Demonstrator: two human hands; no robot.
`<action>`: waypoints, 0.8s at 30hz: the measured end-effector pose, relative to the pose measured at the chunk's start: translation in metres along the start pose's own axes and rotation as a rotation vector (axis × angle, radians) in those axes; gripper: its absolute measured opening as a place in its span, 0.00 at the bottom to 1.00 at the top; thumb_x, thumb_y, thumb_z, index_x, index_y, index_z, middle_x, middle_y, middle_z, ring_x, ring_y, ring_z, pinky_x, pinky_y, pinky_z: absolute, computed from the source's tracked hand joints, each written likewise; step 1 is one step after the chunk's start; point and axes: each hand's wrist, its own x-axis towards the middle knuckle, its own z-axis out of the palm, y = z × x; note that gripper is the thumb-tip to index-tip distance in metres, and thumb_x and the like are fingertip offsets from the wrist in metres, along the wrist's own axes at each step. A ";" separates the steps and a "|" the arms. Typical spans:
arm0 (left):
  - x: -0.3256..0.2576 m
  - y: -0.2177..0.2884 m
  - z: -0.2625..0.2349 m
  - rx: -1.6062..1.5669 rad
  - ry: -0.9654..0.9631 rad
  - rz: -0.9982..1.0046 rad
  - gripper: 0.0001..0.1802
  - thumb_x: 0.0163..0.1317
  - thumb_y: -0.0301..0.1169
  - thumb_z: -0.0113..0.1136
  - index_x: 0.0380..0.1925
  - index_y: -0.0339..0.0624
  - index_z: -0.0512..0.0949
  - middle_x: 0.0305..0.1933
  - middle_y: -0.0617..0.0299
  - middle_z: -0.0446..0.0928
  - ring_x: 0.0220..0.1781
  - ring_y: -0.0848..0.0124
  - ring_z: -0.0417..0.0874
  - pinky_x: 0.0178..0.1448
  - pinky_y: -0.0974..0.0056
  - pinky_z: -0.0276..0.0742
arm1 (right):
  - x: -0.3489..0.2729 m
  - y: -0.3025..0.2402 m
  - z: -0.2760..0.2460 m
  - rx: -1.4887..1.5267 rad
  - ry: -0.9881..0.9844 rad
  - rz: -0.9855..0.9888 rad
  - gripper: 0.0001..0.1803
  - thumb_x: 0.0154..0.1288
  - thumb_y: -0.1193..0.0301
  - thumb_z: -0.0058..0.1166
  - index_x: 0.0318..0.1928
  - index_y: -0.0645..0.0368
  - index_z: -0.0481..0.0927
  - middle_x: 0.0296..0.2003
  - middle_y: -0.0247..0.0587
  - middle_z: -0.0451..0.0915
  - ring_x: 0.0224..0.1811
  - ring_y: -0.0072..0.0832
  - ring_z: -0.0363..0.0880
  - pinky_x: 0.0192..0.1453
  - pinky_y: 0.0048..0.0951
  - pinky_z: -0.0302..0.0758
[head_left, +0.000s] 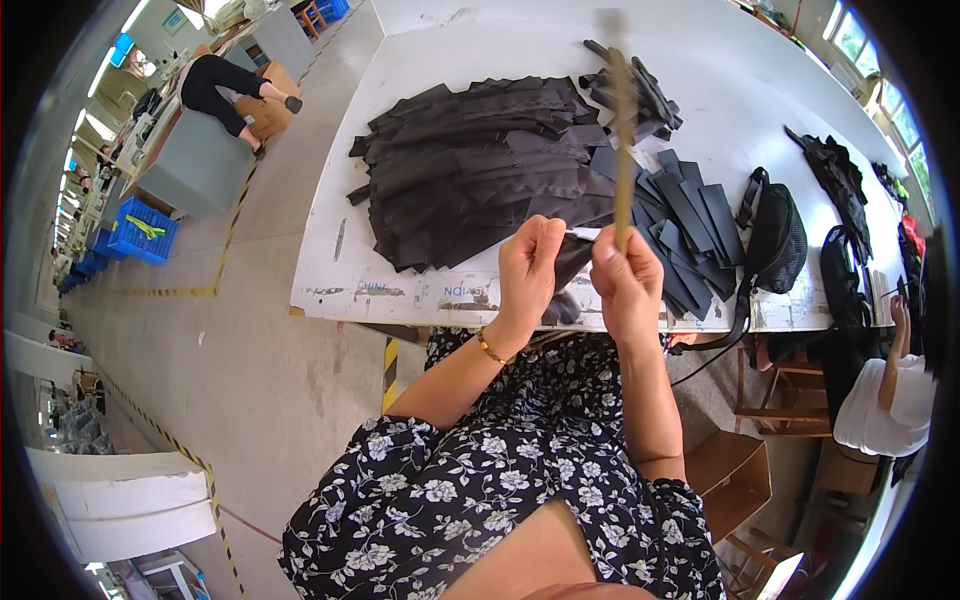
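Note:
My left hand [528, 275] is closed in a pinch on the edge of a black fabric piece [571, 264], just over the table's front edge. Beside it, my right hand [628, 285] is wrapped round a long thin brownish stick [623, 140], which stands up from the fist and is blurred by motion. A small white bit [583, 232] shows between the two hands; its kind is unclear. Beyond them lies a wide heap of black fabric strips [480, 170]. To the right of my hands are stiff-looking black flat pieces [692, 225], loosely overlapped.
A white worktable [335, 240] carries it all. A black bundle [640, 95] lies at the back and a black mesh bag [777, 235] at the right. An open cardboard box [735, 480] stands below. Another person [885, 405] sits at right; one [215, 90] is far left.

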 end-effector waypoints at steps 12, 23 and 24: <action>-0.004 0.001 -0.005 -0.081 -0.164 -0.202 0.13 0.67 0.36 0.62 0.40 0.36 0.77 0.23 0.69 0.74 0.20 0.85 0.69 0.22 0.76 0.62 | 0.000 0.009 -0.012 -0.046 0.053 0.086 0.14 0.64 0.66 0.63 0.45 0.60 0.77 0.24 0.20 0.69 0.18 0.07 0.56 0.21 0.15 0.49; 0.007 -0.019 -0.017 0.165 -0.584 -0.539 0.13 0.71 0.36 0.55 0.42 0.36 0.79 0.19 0.68 0.74 0.18 0.84 0.69 0.21 0.75 0.63 | 0.165 -0.059 -0.111 -0.017 0.435 -0.227 0.08 0.67 0.71 0.59 0.40 0.62 0.78 0.20 0.22 0.63 0.16 0.10 0.54 0.18 0.18 0.47; 0.010 -0.023 -0.019 0.166 -0.561 -0.502 0.13 0.71 0.36 0.55 0.41 0.36 0.79 0.18 0.67 0.74 0.17 0.84 0.68 0.20 0.74 0.62 | 0.187 -0.071 -0.122 -0.026 0.458 -0.198 0.08 0.68 0.70 0.59 0.42 0.62 0.78 0.21 0.23 0.64 0.17 0.10 0.53 0.19 0.18 0.47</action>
